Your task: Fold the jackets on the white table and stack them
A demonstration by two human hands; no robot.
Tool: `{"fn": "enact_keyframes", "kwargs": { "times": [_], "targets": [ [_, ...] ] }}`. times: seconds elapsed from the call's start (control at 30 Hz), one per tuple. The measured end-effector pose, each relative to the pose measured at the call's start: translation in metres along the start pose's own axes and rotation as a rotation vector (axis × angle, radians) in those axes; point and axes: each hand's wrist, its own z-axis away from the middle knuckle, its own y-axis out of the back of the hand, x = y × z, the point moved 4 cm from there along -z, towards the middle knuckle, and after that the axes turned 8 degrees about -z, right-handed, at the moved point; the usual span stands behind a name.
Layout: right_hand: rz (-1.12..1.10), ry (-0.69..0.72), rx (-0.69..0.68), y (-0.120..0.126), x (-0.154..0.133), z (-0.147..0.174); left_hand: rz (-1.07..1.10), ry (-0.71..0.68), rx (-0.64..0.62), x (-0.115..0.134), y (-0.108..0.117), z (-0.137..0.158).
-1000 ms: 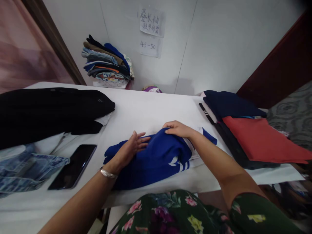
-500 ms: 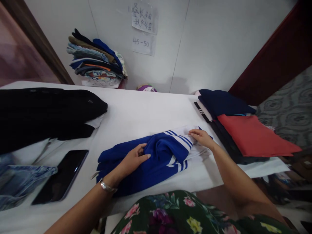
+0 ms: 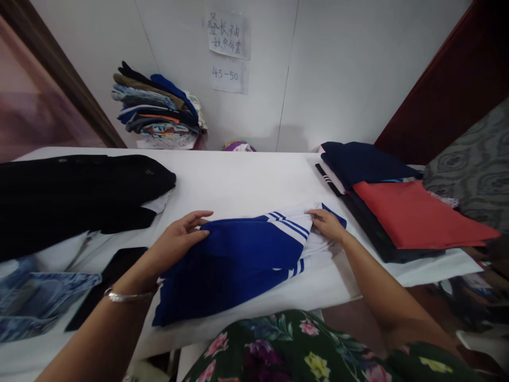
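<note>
A blue and white jacket (image 3: 242, 260) with striped trim lies folded lengthwise on the white table (image 3: 242, 178) in front of me. At its white end, my right hand (image 3: 326, 224) pinches the cloth near the upper edge. My left hand (image 3: 185, 233) is over the jacket's upper left edge, its fingers stretched out and the thumb apart from them. The thumb tip is at the blue cloth; whether it presses on it I cannot tell. The blue part now lies mostly smooth, with the stripes slanting across near the white end.
Black clothing (image 3: 79, 193) lies at the left, with jeans (image 3: 40, 297) and a dark phone (image 3: 95, 292) nearer me. Folded garments, a red one (image 3: 417, 215) and a navy one (image 3: 366, 162) among them, are stacked at the right. Another clothes pile (image 3: 159, 106) stands behind the table.
My left hand has moved left and up from the middle of the jacket, and its fingers have spread. The bunched blue cloth now lies flat. My right hand stays at the white end.
</note>
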Motion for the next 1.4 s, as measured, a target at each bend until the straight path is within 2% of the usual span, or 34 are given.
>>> {"fn": "enact_keyframes", "kwargs": {
  "times": [0.1, 0.17, 0.23, 0.33, 0.53, 0.67, 0.83, 0.93, 1.0, 1.07, 1.13, 1.2, 1.3, 1.4],
  "targets": [
    [0.058, 0.063, -0.011, -0.004, 0.001, -0.008, -0.273, 0.088, -0.040, -0.035, -0.011, -0.012],
    [0.080, 0.097, -0.021, -0.004, 0.002, -0.015, -0.385, 0.091, -0.062, -0.048, -0.017, -0.013],
    [0.096, 0.125, -0.024, -0.001, 0.003, -0.022, -0.435, 0.062, -0.055, -0.050, -0.019, -0.011],
    [0.109, 0.117, -0.028, 0.004, 0.006, -0.035, -0.474, 0.057, -0.029, -0.040, -0.015, -0.004],
    [0.068, -0.047, -0.013, 0.012, 0.015, -0.052, -0.532, 0.095, 0.046, -0.022, -0.006, 0.008],
    [0.128, -0.075, 0.038, 0.016, 0.013, -0.052, -0.624, 0.132, 0.105, -0.032, -0.006, 0.006],
    [0.284, -0.076, -0.007, 0.005, 0.009, -0.053, -0.797, 0.179, -0.018, -0.057, -0.022, -0.005],
    [0.300, -0.072, 0.043, -0.001, -0.003, -0.051, -0.832, 0.180, -0.023, -0.060, -0.028, -0.007],
    [0.250, 0.009, 0.075, -0.008, -0.027, -0.044, -0.840, 0.181, -0.002, -0.059, -0.028, -0.005],
    [0.140, 0.161, 0.061, -0.023, -0.062, -0.031, -0.836, 0.173, 0.016, -0.056, -0.028, -0.003],
    [0.073, 0.272, -0.050, -0.045, -0.096, -0.014, -0.829, 0.165, 0.016, -0.054, -0.027, -0.002],
    [0.109, 0.277, -0.232, -0.072, -0.119, 0.000, -0.829, 0.165, 0.011, -0.054, -0.028, -0.001],
    [0.203, 0.212, -0.412, -0.101, -0.125, 0.011, -0.838, 0.161, 0.036, -0.056, -0.030, 0.001],
    [0.235, 0.193, -0.413, -0.109, -0.117, 0.013, -0.884, 0.129, 0.075, -0.053, -0.033, 0.006]
  ]
}}
